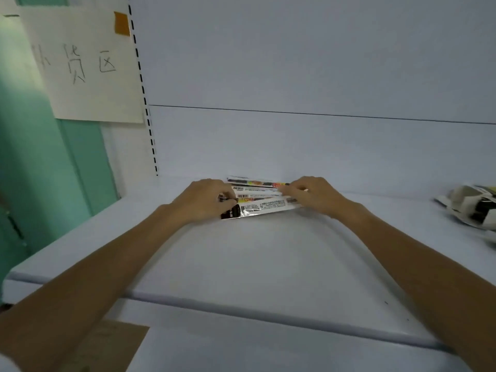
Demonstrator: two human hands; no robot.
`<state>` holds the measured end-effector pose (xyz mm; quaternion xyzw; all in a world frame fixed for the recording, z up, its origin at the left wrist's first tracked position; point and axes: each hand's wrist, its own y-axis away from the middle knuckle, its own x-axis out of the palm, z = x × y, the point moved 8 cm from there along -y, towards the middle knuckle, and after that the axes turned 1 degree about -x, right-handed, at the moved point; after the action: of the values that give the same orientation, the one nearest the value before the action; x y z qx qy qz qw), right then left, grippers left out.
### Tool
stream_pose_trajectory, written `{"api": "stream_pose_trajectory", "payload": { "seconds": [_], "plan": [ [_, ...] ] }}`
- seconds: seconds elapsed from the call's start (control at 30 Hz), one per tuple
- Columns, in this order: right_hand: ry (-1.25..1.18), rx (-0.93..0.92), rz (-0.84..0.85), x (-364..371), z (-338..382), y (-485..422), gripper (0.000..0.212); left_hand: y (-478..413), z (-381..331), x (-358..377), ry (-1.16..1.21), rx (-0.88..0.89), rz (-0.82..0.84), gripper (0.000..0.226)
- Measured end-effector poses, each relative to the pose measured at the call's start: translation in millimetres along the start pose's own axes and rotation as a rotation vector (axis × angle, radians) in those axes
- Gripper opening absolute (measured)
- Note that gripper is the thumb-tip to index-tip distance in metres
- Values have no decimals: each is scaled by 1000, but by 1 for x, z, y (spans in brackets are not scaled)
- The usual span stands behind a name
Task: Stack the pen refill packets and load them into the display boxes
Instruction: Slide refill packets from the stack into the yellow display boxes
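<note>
I see the packets: long clear sleeves with barcodes, white labels and one black end, fanned at the back of the shelf. Their long axis runs left to right. The left hand pinches their left ends and the right hand pinches their right ends. The fingers hide the tips, and the print is too blurred to read.

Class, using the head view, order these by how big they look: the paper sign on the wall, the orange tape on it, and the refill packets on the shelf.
1. paper sign
2. refill packets
3. orange tape
Differences are plain; distance does not blur this order.
</note>
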<state>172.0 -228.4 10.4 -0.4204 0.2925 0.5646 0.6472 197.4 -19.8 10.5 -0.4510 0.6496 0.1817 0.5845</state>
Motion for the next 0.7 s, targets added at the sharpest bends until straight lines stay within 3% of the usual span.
{"api": "stream_pose_trajectory", "payload": {
  "seconds": [0.13, 0.27, 0.37, 0.47, 0.57, 0.63, 0.7],
  "plan": [
    [47, -78, -141, -10, 13, -7, 37, 2, 3, -1, 27, 31, -79, 21],
    [138, -62, 109, 24, 15, -14, 56, 1, 9, 9, 55, 40, 40, 59],
    [114, -127, 130, 31, 26, -6, 53, 5, 16, 8, 72, 42, 99, 52],
    [243, -205, 119, 27, 35, 0, 52, 13, 21, 5, 154, 75, 104, 42],
    [362, -292, 8, 17, 45, 6, 59, 19, 22, -2, 215, 92, 52, 41],
    [310, -351, -87, 9, 56, 15, 51, 22, 19, -5, 224, 115, 40, 42],
    [198, -346, -19, 13, 61, 23, 44, 25, 13, -3, 190, 138, 66, 47]
  ]
}}
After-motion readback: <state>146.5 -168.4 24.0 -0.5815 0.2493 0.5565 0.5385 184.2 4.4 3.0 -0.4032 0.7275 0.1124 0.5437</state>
